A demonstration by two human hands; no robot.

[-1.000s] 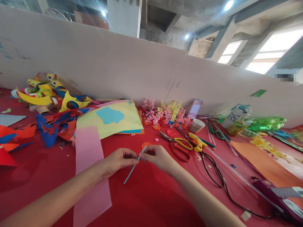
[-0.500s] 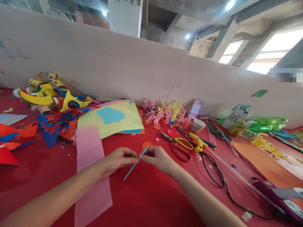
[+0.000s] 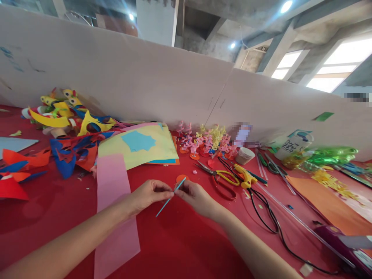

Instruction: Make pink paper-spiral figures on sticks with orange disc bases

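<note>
Head view: left hand (image 3: 154, 192) and right hand (image 3: 196, 195) meet above the red table (image 3: 180, 248). Both are closed at the fingertips, pinching one thin blue strip (image 3: 165, 204) between thumbs and fingers. Strip runs aslant through the grip, lower end toward the wearer, upper end past the right fingertips. Whether it is rolled or folded: too small to tell.

Progress, judged from present layout: strip looks straight along its length, with nothing seen joined to it. This piece therefore appears to be at an early stage, its shaping or joining not yet done. Orange disc (image 3: 179, 178) lies just beyond the hands, partly hidden by the right; nothing seen fixed to its visible part.

At the back, a cluster of pink and yellow curls (image 3: 207, 144), some on round bases, seems made up already; count not possible. Glue gun (image 3: 245, 179) and scissors (image 3: 207, 169) lie to the right, neither in hand. Pink sheet (image 3: 112, 182) lies flat under the left forearm.
</note>
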